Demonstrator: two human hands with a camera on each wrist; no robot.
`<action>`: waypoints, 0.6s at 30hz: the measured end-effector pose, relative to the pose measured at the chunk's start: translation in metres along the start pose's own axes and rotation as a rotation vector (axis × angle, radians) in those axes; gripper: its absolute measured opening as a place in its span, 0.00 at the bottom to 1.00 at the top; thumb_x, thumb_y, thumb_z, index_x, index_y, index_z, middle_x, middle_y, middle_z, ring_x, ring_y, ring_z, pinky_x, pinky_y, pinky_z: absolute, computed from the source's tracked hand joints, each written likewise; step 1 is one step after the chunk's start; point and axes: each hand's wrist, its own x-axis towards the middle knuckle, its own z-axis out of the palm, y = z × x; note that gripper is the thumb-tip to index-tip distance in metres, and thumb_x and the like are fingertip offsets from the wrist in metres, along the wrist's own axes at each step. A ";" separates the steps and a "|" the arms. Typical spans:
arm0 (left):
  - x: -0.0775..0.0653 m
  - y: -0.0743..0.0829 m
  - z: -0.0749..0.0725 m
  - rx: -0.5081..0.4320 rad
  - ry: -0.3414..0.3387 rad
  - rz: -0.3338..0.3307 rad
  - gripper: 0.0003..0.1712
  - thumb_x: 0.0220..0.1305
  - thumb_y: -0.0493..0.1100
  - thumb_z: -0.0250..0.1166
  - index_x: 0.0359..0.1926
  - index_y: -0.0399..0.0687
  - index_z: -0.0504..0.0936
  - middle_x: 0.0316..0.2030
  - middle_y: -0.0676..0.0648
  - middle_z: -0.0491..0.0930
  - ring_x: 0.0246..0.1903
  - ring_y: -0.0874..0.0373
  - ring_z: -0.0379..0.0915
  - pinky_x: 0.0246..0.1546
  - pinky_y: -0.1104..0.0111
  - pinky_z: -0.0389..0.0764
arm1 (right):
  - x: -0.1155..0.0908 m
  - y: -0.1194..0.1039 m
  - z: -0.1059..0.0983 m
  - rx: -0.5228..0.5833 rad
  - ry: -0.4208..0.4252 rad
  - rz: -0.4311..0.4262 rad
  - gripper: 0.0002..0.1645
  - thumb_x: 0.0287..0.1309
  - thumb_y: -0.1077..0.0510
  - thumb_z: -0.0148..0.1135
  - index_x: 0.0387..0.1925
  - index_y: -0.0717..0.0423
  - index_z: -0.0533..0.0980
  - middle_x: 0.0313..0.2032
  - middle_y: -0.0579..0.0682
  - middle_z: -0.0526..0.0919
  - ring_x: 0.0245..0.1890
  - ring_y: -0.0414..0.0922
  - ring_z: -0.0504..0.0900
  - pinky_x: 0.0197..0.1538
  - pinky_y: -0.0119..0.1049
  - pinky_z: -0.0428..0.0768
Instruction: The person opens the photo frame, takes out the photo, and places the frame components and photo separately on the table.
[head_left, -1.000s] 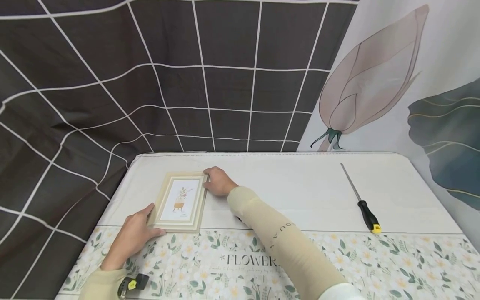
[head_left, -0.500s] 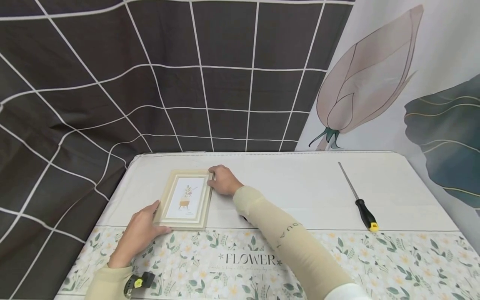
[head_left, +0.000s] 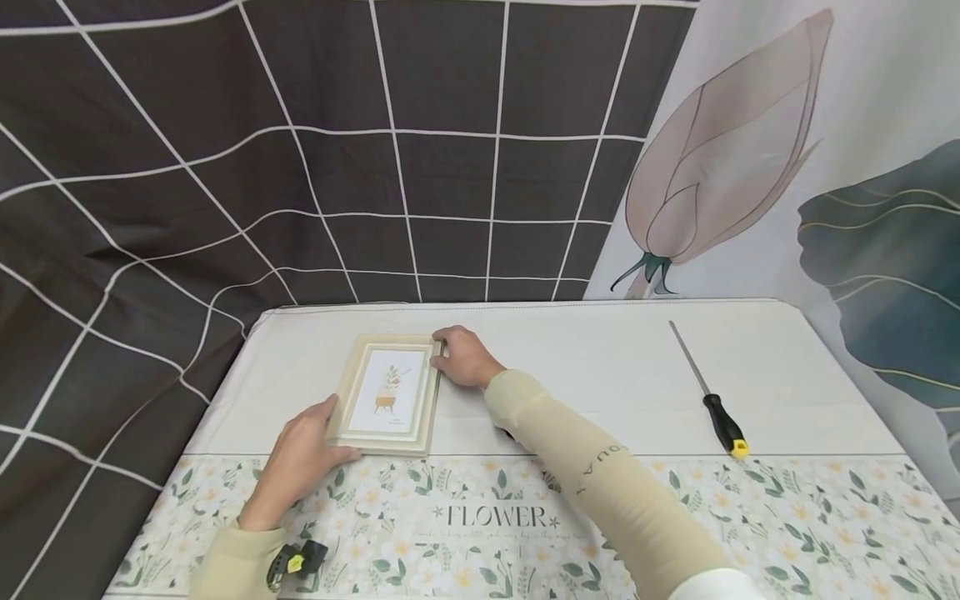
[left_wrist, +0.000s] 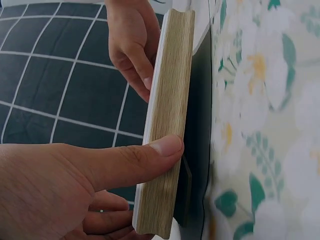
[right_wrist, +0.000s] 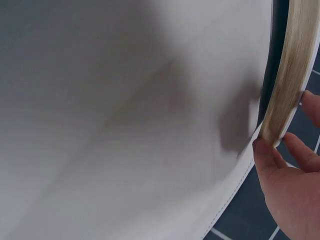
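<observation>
A cream picture frame [head_left: 345, 417] with a potted-plant print faces up over the left half of the table. My left hand [head_left: 302, 454] grips its near left corner. In the left wrist view, that hand's thumb [left_wrist: 135, 160] presses along the wood-grained edge of the frame [left_wrist: 167, 100], and a dark backing shows behind. My right hand [head_left: 467, 358] holds the far right corner. The right wrist view shows fingers and thumb of the right hand [right_wrist: 295, 185] pinching the end of the frame's wooden edge [right_wrist: 290, 65].
A screwdriver [head_left: 723, 423] with a black and yellow handle lies at the right of the table. The white cloth [head_left: 585, 367] carries a floral band [head_left: 480, 558] along the near side. A dark gridded curtain [head_left: 450, 167] hangs behind the table.
Both hands have shifted the picture frame steadily to the right across the table, keeping hold of the same corners. The screwdriver stays in place on the cloth while the head view turns slightly.
</observation>
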 end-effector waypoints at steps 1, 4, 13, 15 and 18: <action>0.001 0.001 0.001 -0.004 0.004 0.001 0.52 0.39 0.41 0.76 0.63 0.22 0.59 0.57 0.24 0.64 0.56 0.31 0.62 0.55 0.45 0.65 | 0.000 0.002 -0.001 0.000 0.003 0.000 0.28 0.59 0.56 0.59 0.60 0.62 0.68 0.60 0.56 0.70 0.64 0.49 0.64 0.66 0.40 0.60; 0.002 0.005 0.004 -0.012 0.012 0.002 0.52 0.39 0.40 0.76 0.63 0.23 0.59 0.57 0.25 0.64 0.56 0.31 0.63 0.55 0.45 0.66 | -0.003 0.005 -0.004 -0.004 0.012 0.006 0.28 0.59 0.56 0.59 0.59 0.62 0.68 0.60 0.57 0.70 0.63 0.50 0.65 0.65 0.40 0.61; 0.004 0.019 0.016 -0.007 0.052 0.049 0.54 0.35 0.40 0.77 0.62 0.22 0.60 0.56 0.25 0.66 0.55 0.31 0.65 0.53 0.47 0.68 | -0.010 0.017 -0.010 0.009 0.043 0.023 0.26 0.58 0.57 0.59 0.58 0.63 0.69 0.54 0.56 0.74 0.55 0.49 0.72 0.61 0.40 0.67; 0.006 0.022 0.018 -0.008 0.055 0.057 0.54 0.35 0.40 0.77 0.62 0.23 0.60 0.56 0.25 0.66 0.55 0.32 0.65 0.54 0.47 0.68 | -0.011 0.020 -0.013 0.010 0.050 0.025 0.26 0.58 0.58 0.59 0.58 0.63 0.70 0.54 0.56 0.74 0.55 0.48 0.72 0.60 0.40 0.68; 0.008 0.028 0.021 -0.012 0.055 0.058 0.54 0.35 0.40 0.78 0.62 0.23 0.60 0.56 0.26 0.67 0.55 0.33 0.66 0.54 0.48 0.68 | -0.012 0.025 -0.017 0.005 0.064 0.025 0.26 0.58 0.57 0.59 0.57 0.63 0.70 0.54 0.57 0.74 0.56 0.49 0.72 0.61 0.41 0.67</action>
